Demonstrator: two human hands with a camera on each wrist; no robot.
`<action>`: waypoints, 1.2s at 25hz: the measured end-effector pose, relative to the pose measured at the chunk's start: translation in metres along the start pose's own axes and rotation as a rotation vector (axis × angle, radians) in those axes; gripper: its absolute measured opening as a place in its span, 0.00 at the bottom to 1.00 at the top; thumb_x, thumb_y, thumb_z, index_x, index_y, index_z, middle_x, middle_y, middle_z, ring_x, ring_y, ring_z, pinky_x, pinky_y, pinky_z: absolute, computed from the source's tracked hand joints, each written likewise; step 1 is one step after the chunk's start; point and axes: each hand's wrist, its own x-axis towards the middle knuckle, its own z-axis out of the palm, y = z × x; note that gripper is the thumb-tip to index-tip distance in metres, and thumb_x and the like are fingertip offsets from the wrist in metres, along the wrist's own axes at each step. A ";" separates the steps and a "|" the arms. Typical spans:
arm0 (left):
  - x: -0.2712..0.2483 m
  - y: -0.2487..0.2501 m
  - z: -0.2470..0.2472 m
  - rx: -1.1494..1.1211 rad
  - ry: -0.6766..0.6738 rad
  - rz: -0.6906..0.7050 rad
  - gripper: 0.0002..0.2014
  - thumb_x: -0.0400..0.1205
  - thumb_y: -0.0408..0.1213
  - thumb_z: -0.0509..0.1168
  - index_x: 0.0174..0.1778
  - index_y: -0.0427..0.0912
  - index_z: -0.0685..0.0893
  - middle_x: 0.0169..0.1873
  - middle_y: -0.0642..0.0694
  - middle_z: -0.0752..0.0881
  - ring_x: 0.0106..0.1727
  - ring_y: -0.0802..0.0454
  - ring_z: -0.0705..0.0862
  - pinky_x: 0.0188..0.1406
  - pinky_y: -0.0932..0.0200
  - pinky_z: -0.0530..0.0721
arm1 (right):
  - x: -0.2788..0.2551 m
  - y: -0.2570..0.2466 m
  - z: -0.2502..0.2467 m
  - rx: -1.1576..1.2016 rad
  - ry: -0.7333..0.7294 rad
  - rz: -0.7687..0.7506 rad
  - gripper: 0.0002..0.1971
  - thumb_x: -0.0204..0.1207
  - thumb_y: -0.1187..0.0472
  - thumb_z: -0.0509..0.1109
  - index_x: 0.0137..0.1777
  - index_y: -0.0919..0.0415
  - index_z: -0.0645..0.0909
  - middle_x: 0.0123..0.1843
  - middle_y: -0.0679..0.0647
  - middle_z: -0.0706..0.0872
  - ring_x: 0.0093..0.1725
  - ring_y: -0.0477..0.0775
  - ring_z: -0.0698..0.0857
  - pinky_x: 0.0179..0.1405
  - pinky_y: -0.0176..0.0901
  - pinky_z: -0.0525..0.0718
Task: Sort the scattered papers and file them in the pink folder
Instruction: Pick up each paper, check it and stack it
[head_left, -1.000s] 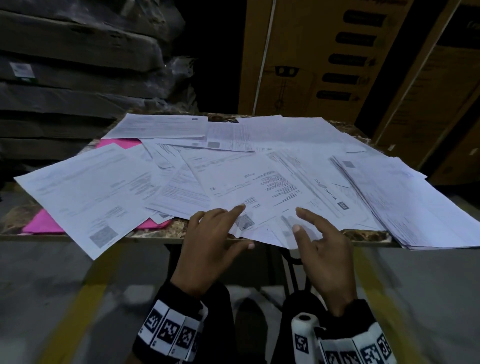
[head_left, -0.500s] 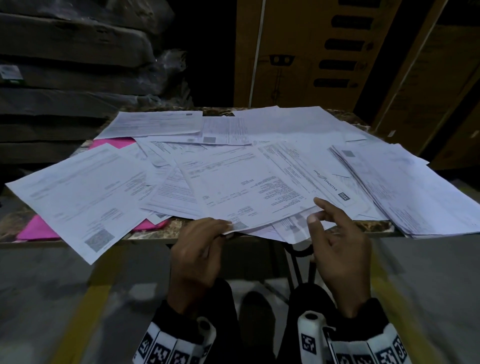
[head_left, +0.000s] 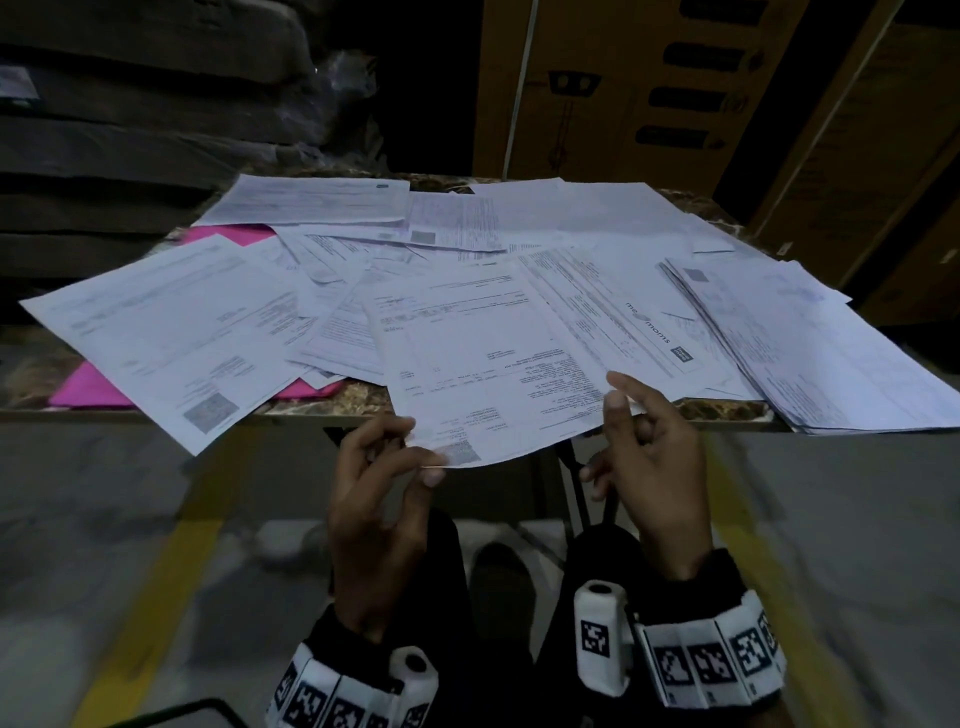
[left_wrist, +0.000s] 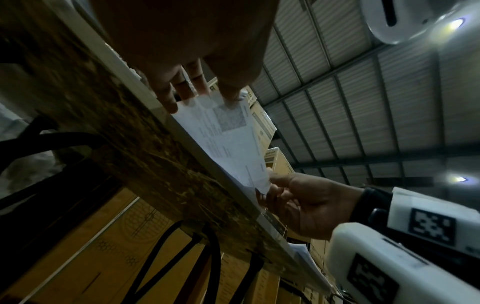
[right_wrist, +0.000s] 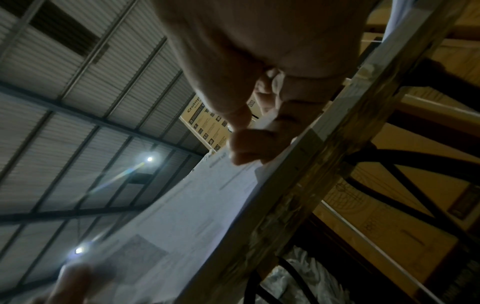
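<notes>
The head view looks forward and down over the table (head_left: 363, 400) from its near edge. Both wrist views look up from below that edge, close to the fingers, towards the ceiling. All three share the printed sheet (head_left: 483, 364) and the table edge.

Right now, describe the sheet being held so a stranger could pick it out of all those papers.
Find the marble-patterned table strewn with white papers, then go to the middle of its near edge. There the held sheet overhangs the edge, pinched by the left hand and right hand. Unlike its neighbours, it is gripped at both near corners, with a QR code beside the left grip.
</notes>
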 end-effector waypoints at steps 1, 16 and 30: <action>-0.002 0.000 -0.003 -0.038 -0.008 -0.022 0.05 0.83 0.38 0.66 0.45 0.45 0.87 0.60 0.37 0.79 0.69 0.44 0.80 0.67 0.52 0.81 | 0.000 -0.001 0.000 0.029 -0.009 0.001 0.15 0.84 0.55 0.68 0.69 0.53 0.82 0.30 0.54 0.85 0.23 0.57 0.84 0.19 0.43 0.79; 0.023 0.002 -0.016 -0.056 -0.003 -0.286 0.14 0.86 0.56 0.59 0.63 0.59 0.82 0.50 0.54 0.89 0.50 0.55 0.88 0.47 0.51 0.87 | -0.007 -0.003 -0.018 0.053 0.119 -0.209 0.17 0.84 0.69 0.67 0.67 0.52 0.85 0.33 0.60 0.91 0.24 0.58 0.84 0.27 0.43 0.87; 0.082 0.005 -0.064 -0.224 -0.016 -0.379 0.18 0.78 0.26 0.74 0.61 0.48 0.88 0.63 0.54 0.88 0.68 0.58 0.83 0.72 0.43 0.82 | -0.003 -0.028 0.036 0.113 -0.192 -0.074 0.17 0.83 0.63 0.70 0.70 0.53 0.82 0.56 0.54 0.91 0.32 0.54 0.88 0.28 0.41 0.85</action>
